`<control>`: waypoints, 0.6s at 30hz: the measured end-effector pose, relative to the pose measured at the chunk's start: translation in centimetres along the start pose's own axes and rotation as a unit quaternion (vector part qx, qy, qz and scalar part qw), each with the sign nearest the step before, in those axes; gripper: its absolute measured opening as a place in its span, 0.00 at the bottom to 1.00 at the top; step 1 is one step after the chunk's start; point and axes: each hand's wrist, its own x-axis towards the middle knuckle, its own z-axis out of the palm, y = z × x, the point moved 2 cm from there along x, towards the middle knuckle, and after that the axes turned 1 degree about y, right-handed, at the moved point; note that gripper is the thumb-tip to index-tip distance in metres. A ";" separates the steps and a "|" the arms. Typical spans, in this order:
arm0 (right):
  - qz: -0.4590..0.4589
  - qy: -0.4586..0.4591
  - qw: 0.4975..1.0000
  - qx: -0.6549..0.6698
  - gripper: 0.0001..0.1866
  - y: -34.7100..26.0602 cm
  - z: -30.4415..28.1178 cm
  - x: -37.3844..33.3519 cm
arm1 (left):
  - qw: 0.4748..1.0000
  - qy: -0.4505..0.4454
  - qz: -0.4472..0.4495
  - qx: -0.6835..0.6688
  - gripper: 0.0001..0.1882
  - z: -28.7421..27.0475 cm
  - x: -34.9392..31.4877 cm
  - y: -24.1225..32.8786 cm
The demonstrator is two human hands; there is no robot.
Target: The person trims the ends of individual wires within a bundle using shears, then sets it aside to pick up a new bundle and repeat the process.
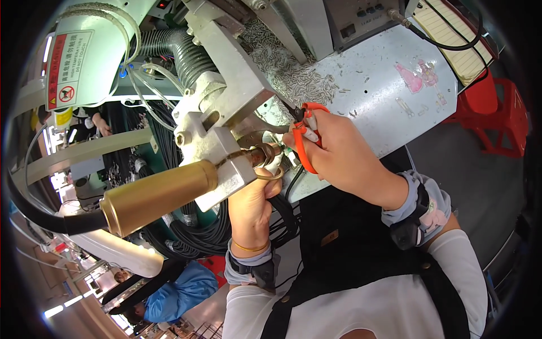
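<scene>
My right hand (347, 158) is closed around the orange-red handles of a pair of small cutting pliers (301, 151). The dark jaws of the pliers point away from me, beside a metal arm of the machine. Just to the left, my left hand (248, 212) reaches up behind the soldering head. Its fingers are bent and partly covered by the metal tip and a ring-shaped part; what they pinch is hidden. Over the wrist slants the gold-coloured cylinder (161, 195) of the soldering head, clamped in a silver metal bracket (220, 152).
Small cut metal bits (305, 79) lie heaped on the pale worktop (372, 121). A grey metal box (358, 25) and a notepad (451, 51) are at the back right. Bundled black cables (189, 240) hang at left. A red stool (505, 113) stands right; a person in blue (180, 288) is lower left.
</scene>
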 end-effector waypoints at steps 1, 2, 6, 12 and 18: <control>0.009 -0.001 1.000 0.003 0.10 0.1 0.0 0.0 | 1.000 -0.004 -0.001 0.000 0.12 0.0 0.1 0.0; 0.017 -0.002 1.000 0.005 0.10 0.2 0.1 0.0 | 1.000 -0.008 -0.002 0.001 0.12 -0.1 0.1 0.1; 0.012 0.018 1.000 0.007 0.10 0.2 0.2 -0.2 | 1.000 0.000 -0.007 0.015 0.12 0.0 0.2 0.1; 0.016 0.017 0.998 0.058 0.09 0.3 0.0 -1.5 | 0.998 -0.007 -0.001 0.065 0.14 0.5 -1.4 0.3; -0.034 0.059 0.998 -0.008 0.06 0.1 -1.6 -3.9 | 0.995 0.019 0.059 0.074 0.16 -0.1 -5.0 -0.8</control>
